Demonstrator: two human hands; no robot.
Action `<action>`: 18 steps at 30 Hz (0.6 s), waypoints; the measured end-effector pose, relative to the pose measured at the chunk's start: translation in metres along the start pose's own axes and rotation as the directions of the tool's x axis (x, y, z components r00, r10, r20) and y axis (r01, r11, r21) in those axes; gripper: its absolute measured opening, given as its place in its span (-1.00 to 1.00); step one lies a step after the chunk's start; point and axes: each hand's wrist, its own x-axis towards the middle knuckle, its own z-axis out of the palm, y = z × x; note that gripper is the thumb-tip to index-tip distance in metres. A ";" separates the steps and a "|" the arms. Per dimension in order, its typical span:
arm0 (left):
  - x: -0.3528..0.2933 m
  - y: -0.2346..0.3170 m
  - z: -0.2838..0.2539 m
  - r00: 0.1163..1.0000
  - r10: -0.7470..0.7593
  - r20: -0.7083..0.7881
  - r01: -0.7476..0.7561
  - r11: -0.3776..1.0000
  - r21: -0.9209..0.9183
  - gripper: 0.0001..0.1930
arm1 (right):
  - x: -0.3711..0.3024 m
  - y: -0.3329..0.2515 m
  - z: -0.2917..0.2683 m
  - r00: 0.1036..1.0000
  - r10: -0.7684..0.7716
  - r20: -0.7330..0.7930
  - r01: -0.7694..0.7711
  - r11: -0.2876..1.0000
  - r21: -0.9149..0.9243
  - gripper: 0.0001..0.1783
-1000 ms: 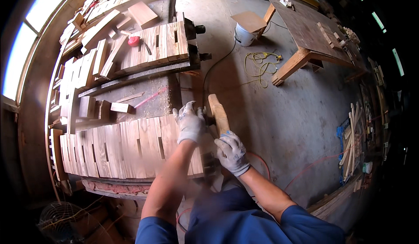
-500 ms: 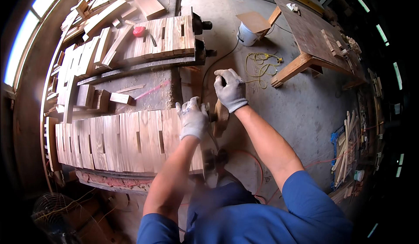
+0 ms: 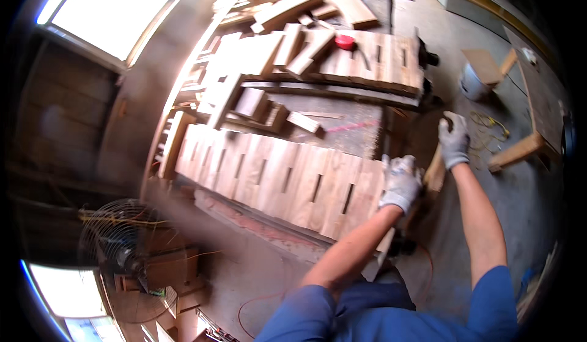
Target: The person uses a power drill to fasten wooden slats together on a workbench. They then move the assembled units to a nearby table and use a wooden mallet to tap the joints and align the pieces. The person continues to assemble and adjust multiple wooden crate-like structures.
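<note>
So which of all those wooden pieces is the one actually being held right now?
The narrow board standing on edge off the bench's right end: the right hand grips its top, the left hand touches its side. The other boards lie untouched on the bench.

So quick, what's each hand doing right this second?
Left hand: gloved, closed on the near end of a wooden board at the bench edge.
Right hand: gloved, closed over the far end of the same board.
</note>
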 end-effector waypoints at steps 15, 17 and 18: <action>0.000 0.009 -0.013 0.974 -0.114 0.194 0.104 0.993 0.059 -0.48 | 0.010 0.026 0.036 0.901 0.395 0.182 -0.373 0.917 -0.142 -0.57; -0.009 0.004 -0.012 0.987 -0.079 0.139 0.074 0.996 0.042 -0.33 | 0.001 0.008 0.026 0.791 0.571 0.222 -0.559 0.821 -0.119 -0.28; -0.018 0.001 -0.019 0.992 -0.090 0.085 0.086 0.995 0.053 -0.30 | -0.016 0.024 0.034 0.828 0.539 0.152 -0.538 0.841 -0.051 -0.33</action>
